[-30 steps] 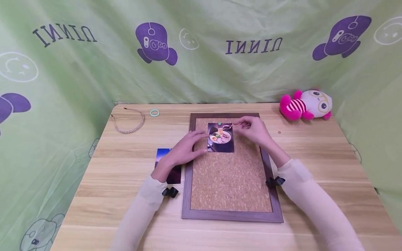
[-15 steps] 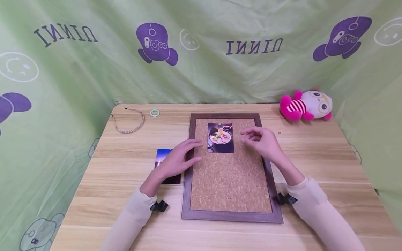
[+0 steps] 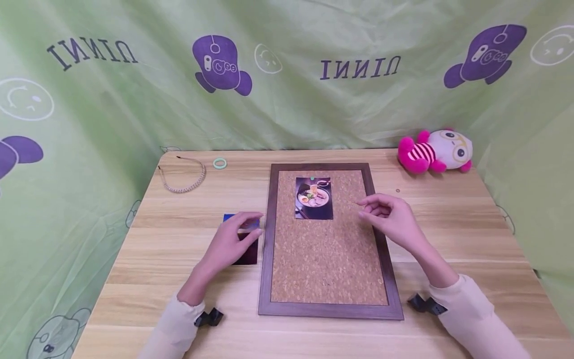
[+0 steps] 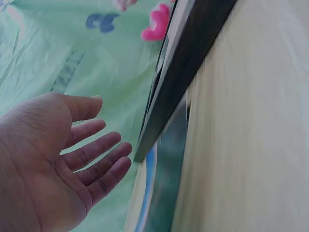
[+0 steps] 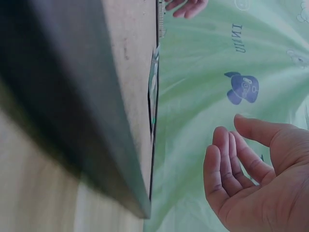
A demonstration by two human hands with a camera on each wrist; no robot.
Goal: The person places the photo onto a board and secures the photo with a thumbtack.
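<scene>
A corkboard in a dark frame lies on the table, with a ramen photo near its top under a small green pin. My left hand, fingers apart and holding nothing, hovers over a blue and dark photo left of the board. Above the board's right edge is my right hand, fingers loosely bent, with nothing visible between them. The left wrist view shows my left hand beside the frame's edge; the right wrist view shows my right hand empty.
A beaded headband and a mint ring lie at the table's back left. A pink and white plush toy lies at the back right, with a tiny ring-shaped thing in front of it. A green curtain stands behind.
Both hands have moved away from the ramen photo, the left one leftward and down over the other photo, the right one rightward and down. The ramen photo stays in place on the board.
</scene>
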